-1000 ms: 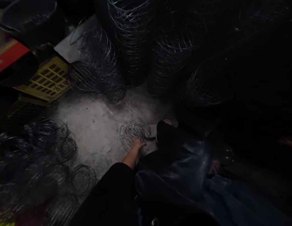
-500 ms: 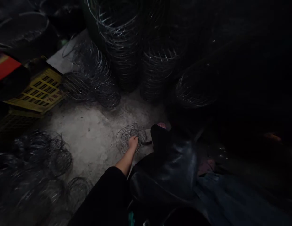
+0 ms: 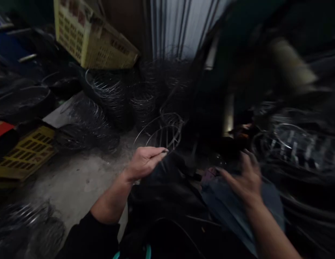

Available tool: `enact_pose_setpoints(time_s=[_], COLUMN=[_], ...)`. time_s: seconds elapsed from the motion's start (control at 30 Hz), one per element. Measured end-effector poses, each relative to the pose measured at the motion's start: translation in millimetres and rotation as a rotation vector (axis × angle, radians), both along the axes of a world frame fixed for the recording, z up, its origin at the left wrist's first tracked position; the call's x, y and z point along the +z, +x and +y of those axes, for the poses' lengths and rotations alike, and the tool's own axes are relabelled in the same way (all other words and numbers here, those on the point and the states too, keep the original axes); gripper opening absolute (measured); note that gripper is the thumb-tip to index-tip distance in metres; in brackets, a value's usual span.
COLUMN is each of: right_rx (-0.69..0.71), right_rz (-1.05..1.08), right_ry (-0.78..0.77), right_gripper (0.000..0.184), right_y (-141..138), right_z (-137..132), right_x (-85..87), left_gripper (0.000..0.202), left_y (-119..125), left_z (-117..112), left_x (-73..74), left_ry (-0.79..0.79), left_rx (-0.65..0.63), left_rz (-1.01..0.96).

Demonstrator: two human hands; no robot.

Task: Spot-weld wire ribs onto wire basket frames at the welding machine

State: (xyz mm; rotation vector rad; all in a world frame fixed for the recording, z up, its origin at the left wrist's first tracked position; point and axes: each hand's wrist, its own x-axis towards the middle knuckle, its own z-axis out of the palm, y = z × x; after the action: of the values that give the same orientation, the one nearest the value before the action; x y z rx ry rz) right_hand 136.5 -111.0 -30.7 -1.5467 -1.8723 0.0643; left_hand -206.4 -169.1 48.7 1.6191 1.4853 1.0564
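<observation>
My left hand (image 3: 145,161) is raised at the centre of the view, its fingers pinched on the rim of a round wire frame (image 3: 164,132) that it holds up off the floor. My right hand (image 3: 244,178) hovers to the right above my lap, fingers spread and smeared by motion, with nothing in it. Dark clothing and a blue cloth (image 3: 224,205) cover my knees below both hands.
Tall stacks of wire frames (image 3: 110,93) stand behind on the concrete floor (image 3: 75,180). Yellow perforated crates lie at the left (image 3: 27,153) and upper left (image 3: 86,37). More wire frames pile at the lower left (image 3: 24,219) and at the right (image 3: 297,144).
My left hand took the wire frame from the floor and lifted it. The view swung upward. My right hand has come into view at the right.
</observation>
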Motion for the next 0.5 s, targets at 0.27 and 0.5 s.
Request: enact_pose_setpoints(time_s=[0.27, 0.5], right_rx=[0.231, 0.127], right_rz=[0.091, 0.165], right_ry=[-0.395, -0.486], right_gripper=[0.076, 0.080], right_y=[3, 57], right_z=[-20, -37], right_x=[14.2, -6.0], left_gripper=[0.038, 0.079], left_y=[99, 123], left_z=[66, 67], left_x=[4.6, -49.1], left_ry=[-0.051, 0.036], left_rx=[-0.277, -0.387], left_rz=[0.170, 0.479])
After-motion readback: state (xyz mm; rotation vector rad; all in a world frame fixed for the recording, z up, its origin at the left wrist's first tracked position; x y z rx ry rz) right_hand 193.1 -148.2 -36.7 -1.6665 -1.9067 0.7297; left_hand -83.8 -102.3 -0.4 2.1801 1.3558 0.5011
